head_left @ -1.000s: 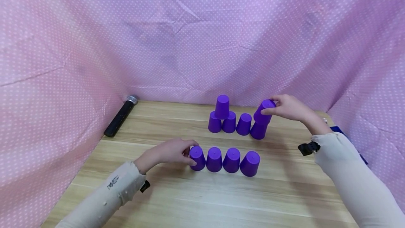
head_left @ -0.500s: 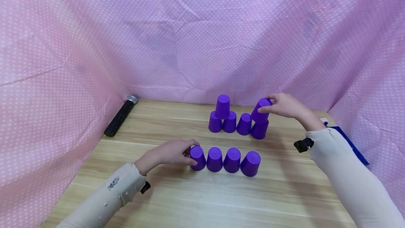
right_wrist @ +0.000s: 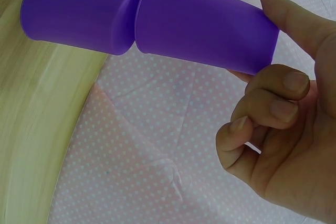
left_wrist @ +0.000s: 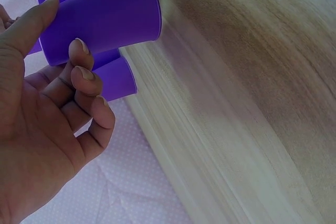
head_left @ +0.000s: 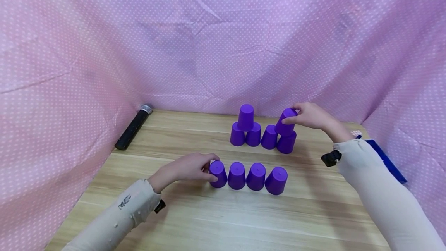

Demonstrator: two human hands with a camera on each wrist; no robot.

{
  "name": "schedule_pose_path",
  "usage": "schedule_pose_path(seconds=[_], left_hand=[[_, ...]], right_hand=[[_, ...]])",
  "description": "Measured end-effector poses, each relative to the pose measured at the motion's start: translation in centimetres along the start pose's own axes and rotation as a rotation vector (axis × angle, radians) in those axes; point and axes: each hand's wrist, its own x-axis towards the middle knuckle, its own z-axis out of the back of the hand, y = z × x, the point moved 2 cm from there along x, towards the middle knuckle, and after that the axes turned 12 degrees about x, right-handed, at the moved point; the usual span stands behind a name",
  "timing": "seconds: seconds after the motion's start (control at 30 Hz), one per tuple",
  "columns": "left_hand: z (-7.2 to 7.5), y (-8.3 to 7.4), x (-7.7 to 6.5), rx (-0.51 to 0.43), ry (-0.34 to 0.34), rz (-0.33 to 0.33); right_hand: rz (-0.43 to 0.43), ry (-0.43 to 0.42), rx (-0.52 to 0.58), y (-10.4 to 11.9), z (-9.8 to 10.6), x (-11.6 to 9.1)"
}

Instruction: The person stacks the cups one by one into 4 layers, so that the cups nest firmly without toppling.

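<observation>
Purple cups stand upside down in two rows in the head view. My right hand [head_left: 311, 115] pinches a purple cup [head_left: 285, 124] near its closed end, over the two rightmost cups of the back row. In the right wrist view the held cup [right_wrist: 202, 24] has its rim against a lower cup [right_wrist: 73, 17]. My left hand [head_left: 191, 167] pinches the leftmost cup [head_left: 218, 174] of the front row, thumb on the near side. The left wrist view shows that cup [left_wrist: 105, 17] between thumb and fingers. Another cup [head_left: 246, 117] sits on top of the two left back cups.
Three more front-row cups, among them the end cup [head_left: 277, 180], stand right of my left hand. A black microphone [head_left: 134, 128] lies at the table's left edge. A blue object [head_left: 386, 162] lies at the right edge. Pink dotted cloth [head_left: 223, 49] hangs behind the wooden table [head_left: 244, 224].
My right hand has shifted left with its cup, from over the rightmost back cup to over the gap beside it. My left hand and its cup have stayed in place.
</observation>
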Motion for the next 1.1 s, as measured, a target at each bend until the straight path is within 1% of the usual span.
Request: schedule_pose_path(seconds=[0.17,0.4,0.53,0.67,1.1], left_hand=[[0.02,0.04,0.06,0.004,-0.005,-0.007],[0.12,0.0,0.13,-0.019,-0.005,-0.02],[0.27,-0.13,0.05,-0.02,-0.003,-0.025],[0.38,-0.16,0.07,-0.022,-0.001,-0.026],[0.22,-0.03,0.08,-0.027,-0.001,-0.029]], right_hand=[[0.001,0.01,-0.002,0.05,-0.02,0.19],[0.016,0.003,-0.017,0.04,-0.04,0.51],[0.01,0.015,-0.008,-0.1,-0.14,0.67],[0.022,0.022,0.005,-0.14,-0.11,0.73],[0.029,0.016,0.007,-0.34,-0.37,1.02]])
